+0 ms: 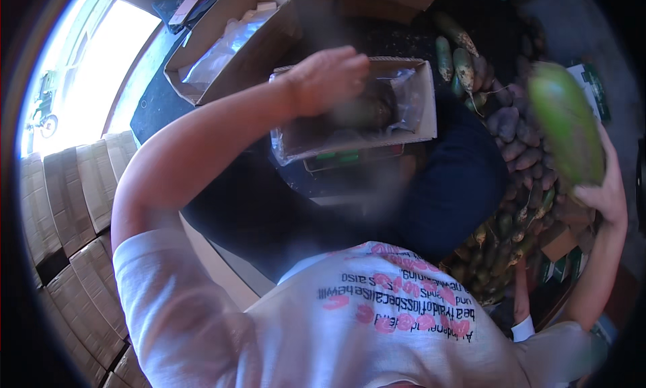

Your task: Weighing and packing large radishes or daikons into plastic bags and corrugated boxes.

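Note:
My right hand [603,186] is wrapped round the lower end of a large green radish [568,122], raised on the right side and tilted, its top pointing up and left. My left hand [333,79] is curled closed above an open cardboard box [422,127] in front of me. Whether its fingers hold anything is hidden. Clear plastic [405,99] lines that box. A dark greenish rounded thing [370,112] lies inside, blurred and in shadow.
Reddish-purple root vegetables [513,129] lie heaped on the right, with several green radishes [464,68] at the heap's far end. A longer cardboard box [225,42] with plastic in it stands at the far left. Stacked cartons [64,193] line the left side. Another person's forearm [522,297] shows at lower right.

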The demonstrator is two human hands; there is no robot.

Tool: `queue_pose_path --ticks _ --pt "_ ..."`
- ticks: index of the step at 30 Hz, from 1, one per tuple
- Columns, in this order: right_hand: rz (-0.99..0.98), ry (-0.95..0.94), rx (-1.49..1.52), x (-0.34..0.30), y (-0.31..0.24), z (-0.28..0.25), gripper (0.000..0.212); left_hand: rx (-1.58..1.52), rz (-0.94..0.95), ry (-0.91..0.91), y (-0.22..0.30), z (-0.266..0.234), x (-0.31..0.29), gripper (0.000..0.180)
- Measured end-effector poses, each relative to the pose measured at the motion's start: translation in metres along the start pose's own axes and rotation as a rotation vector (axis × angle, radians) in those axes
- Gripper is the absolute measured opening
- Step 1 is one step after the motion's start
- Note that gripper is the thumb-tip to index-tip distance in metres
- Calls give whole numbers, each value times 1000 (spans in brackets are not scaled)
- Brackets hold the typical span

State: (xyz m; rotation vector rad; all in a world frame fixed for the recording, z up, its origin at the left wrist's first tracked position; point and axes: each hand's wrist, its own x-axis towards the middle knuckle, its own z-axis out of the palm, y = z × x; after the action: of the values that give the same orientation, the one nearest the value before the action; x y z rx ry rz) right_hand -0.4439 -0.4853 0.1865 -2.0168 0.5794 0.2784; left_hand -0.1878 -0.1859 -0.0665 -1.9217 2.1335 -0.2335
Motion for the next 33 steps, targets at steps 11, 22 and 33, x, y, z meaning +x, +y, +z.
queue_pose_path --ticks 11,22,33 --pt "-139 -748 -815 190 -40 191 79 -185 12 381 -21 61 -24 13" --pt "-44 -830 -913 254 -3 311 79 -417 -123 280 -43 66 -18 10" --pt "-756 -175 -1233 235 66 326 63 -479 -103 288 -45 73 -17 8"
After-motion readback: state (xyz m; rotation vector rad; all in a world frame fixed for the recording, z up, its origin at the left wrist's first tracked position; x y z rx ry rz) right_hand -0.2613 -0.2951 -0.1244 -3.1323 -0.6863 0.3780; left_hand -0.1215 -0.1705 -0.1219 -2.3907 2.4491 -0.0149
